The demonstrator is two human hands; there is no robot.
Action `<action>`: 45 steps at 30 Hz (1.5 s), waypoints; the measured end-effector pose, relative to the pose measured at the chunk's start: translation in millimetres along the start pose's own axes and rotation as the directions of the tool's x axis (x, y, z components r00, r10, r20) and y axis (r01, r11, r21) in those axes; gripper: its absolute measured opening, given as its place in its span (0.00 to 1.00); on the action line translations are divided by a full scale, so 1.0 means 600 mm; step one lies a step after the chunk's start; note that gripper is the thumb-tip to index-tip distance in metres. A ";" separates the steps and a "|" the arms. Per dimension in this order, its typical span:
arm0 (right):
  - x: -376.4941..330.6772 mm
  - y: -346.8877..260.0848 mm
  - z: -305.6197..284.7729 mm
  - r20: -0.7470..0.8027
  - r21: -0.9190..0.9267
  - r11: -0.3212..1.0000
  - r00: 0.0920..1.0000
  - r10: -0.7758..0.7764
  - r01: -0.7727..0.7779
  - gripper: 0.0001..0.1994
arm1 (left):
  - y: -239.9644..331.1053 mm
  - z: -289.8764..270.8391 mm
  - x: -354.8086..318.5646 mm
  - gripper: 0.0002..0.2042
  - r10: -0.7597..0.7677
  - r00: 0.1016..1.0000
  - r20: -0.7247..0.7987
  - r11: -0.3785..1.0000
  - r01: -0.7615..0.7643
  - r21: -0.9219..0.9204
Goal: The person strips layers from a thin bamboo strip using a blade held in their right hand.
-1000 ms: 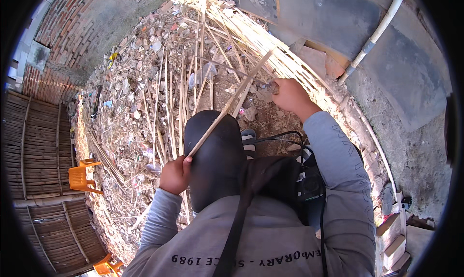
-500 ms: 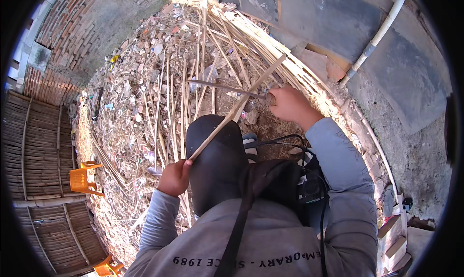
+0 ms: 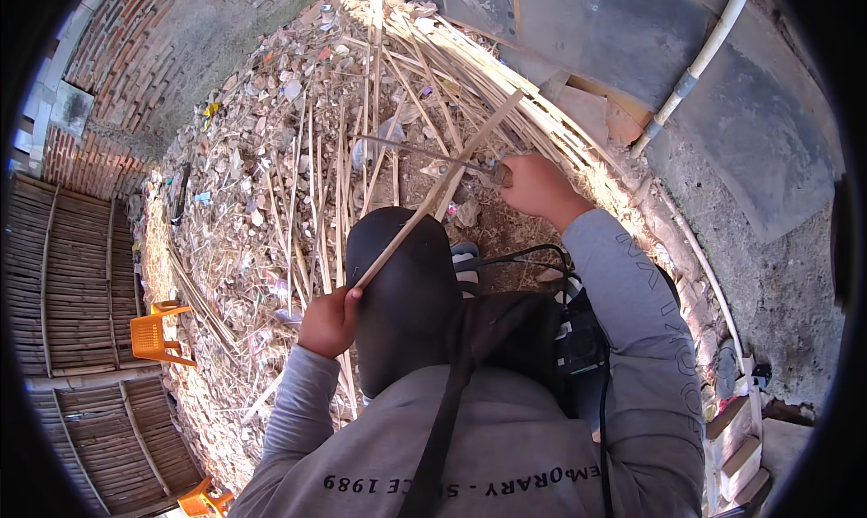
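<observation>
My left hand grips the near end of a long bamboo strip that slants up and to the right over my black-trousered knee. My right hand is closed on the handle of a long knife. Its dark blade lies flat, pointing left, and crosses the strip about halfway along. Beyond both lies a heap of split bamboo sticks on rubble.
A curved stack of bamboo slats borders the right side. A white pipe crosses the concrete beyond it. Woven bamboo panels and an orange plastic chair stand at left. A brick wall rises behind.
The knife in my right hand has swung from beside the strip to lie across it, blade pointing left. My left hand has held the strip's end almost still.
</observation>
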State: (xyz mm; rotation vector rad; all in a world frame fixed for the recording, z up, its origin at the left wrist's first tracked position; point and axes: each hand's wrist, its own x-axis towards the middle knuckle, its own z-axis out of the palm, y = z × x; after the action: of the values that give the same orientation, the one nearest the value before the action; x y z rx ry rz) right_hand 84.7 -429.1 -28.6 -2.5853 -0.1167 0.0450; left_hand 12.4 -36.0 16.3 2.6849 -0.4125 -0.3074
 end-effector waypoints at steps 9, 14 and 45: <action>0.006 -0.005 0.018 -0.003 -0.041 0.999 1.000 -0.023 0.023 0.12 | -0.009 0.004 -0.004 0.22 0.043 0.999 -0.015 0.998 -0.042 0.043; 0.007 0.031 -0.004 -0.107 0.104 0.985 0.983 0.148 -0.137 0.13 | -0.020 0.006 0.006 0.23 -0.060 0.996 0.061 0.974 0.072 -0.215; 0.008 0.015 0.026 -0.022 -0.028 0.995 0.995 -0.098 0.098 0.16 | -0.002 0.023 0.018 0.19 0.050 0.991 -0.122 0.999 -0.051 0.000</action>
State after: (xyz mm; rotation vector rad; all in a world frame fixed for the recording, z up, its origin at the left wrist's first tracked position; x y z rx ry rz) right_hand 89.2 -428.2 -47.0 -2.6021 -0.2366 -0.0237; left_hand 19.2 -43.6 1.9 2.6683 -0.4416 -0.1285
